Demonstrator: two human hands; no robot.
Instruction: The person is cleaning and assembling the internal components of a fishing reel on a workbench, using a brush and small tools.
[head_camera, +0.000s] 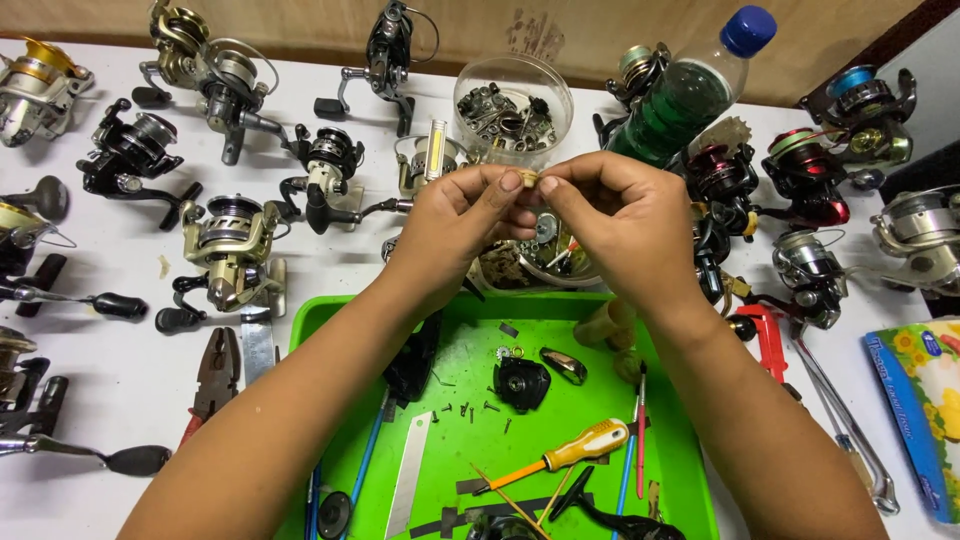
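Note:
My left hand (455, 225) and my right hand (615, 215) meet above the far edge of a green tray (675, 455). Together their fingertips pinch a small brass-coloured part (529, 179). On the tray below lie a black reel body (520, 383), a small silvery cover piece (566, 364), loose tiny screws (470, 410), a yellow-handled screwdriver (570, 453) and a metal blade (410, 472). Behind my hands stands a clear round tub of small metal parts (512, 105).
Many fishing reels cover the white table on the left (228, 255) and right (810, 170). A green plastic bottle with a blue cap (690, 90) leans at the back. Pliers (212, 378) lie left of the tray; a red tool (768, 338) and a tissue pack (925, 410) lie to its right.

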